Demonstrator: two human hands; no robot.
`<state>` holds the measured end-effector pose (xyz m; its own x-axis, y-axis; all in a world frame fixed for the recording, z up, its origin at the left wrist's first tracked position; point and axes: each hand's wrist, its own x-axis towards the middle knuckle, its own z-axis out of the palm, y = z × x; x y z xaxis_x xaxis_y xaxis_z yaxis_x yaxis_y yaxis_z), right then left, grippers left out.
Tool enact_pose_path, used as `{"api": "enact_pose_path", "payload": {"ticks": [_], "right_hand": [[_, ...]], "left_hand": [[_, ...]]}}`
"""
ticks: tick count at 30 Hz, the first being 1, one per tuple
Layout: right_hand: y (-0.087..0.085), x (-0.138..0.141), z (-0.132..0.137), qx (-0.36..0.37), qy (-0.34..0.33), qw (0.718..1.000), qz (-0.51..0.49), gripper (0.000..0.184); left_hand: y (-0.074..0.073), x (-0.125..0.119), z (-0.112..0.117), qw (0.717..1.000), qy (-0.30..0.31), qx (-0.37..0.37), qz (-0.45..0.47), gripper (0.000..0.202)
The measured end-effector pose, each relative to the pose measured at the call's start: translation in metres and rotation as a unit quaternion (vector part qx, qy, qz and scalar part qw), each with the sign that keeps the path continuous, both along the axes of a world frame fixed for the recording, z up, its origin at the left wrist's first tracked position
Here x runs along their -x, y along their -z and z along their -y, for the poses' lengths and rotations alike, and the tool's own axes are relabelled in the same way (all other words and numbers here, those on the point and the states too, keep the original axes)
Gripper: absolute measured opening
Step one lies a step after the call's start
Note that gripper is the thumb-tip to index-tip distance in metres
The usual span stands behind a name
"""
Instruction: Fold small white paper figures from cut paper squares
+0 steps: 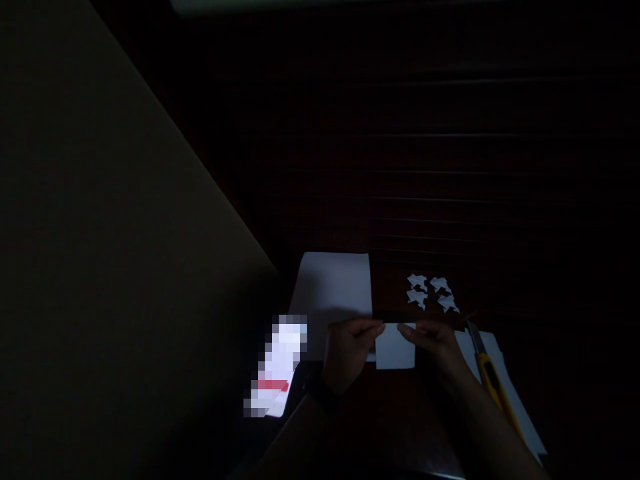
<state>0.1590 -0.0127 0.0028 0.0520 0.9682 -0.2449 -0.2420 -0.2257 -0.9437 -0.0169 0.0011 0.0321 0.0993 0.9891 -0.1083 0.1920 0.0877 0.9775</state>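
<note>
A small, nearly square piece of white paper (395,350) is held by its upper edge between both hands. My left hand (349,352) pinches its top left corner between thumb and fingers. At the top right, my right hand (436,341) grips the same edge, thumb on the near face. Beyond the hands lie several small folded white paper figures (417,298), grouped on the dark table. A large white sheet (334,283) lies behind my left hand, partly covered by it.
A yellow utility knife (493,383) with its blade out rests on more white paper (520,400) beside my right forearm. Left of my left wrist is a lit phone (280,367), its screen blurred. A pale wall (125,267) borders the left side. The room is dim.
</note>
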Motion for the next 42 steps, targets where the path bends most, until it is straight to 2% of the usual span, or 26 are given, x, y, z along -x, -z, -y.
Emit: {"api": "enact_pose_path", "payload": {"ticks": [4, 12, 17, 25, 29, 32, 36, 42], "right_hand": [[0.004, -0.001, 0.0, 0.009, 0.041, 0.999, -0.032, 0.014], [0.009, 0.003, 0.002, 0.015, 0.061, 0.996, -0.064, 0.01], [0.007, 0.006, 0.002, 0.016, 0.025, 1.0, -0.01, 0.019], [0.004, 0.008, 0.004, 0.007, 0.034, 0.996, 0.086, 0.032], [0.005, 0.006, 0.005, 0.012, 0.023, 0.998, 0.06, 0.023], [0.005, 0.007, 0.005, 0.021, 0.009, 0.999, 0.033, 0.021], [0.007, 0.009, 0.003, 0.018, 0.011, 0.999, 0.036, 0.023], [0.004, 0.009, 0.004, 0.001, -0.036, 0.996, 0.082, 0.029]], "left_hand": [[0.003, 0.0, 0.0, 1.0, 0.0, -0.003, -0.005, 0.026], [0.004, -0.002, 0.001, 1.0, -0.008, -0.003, 0.0, 0.025], [-0.001, -0.001, -0.001, 1.0, -0.028, -0.001, -0.007, 0.023], [-0.007, 0.0, -0.004, 0.997, -0.047, 0.041, 0.039, 0.02], [0.0, 0.003, -0.005, 0.995, -0.004, 0.063, 0.081, 0.025], [0.007, 0.004, -0.005, 0.994, 0.038, 0.073, 0.07, 0.029], [0.01, 0.004, -0.004, 0.997, 0.032, 0.059, 0.038, 0.025], [0.003, 0.008, -0.007, 0.999, 0.043, 0.023, 0.025, 0.025]]}}
